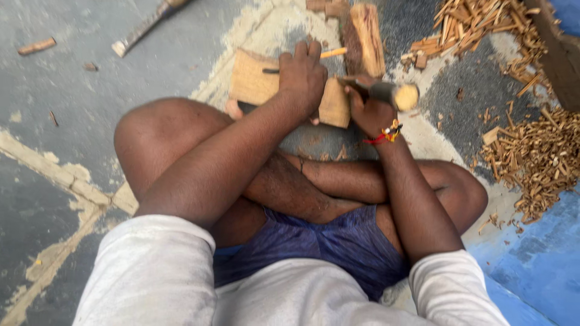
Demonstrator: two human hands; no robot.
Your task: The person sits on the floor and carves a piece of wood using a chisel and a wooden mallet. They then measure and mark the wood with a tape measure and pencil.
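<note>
wood chips [531, 157] right, log [367, 37] ahead

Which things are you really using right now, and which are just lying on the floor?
In use:
left hand pressing a thin tool on the wooden block
right hand gripping a wooden mallet

Lying about:
wood chips
split log
long tool
small stick
</note>
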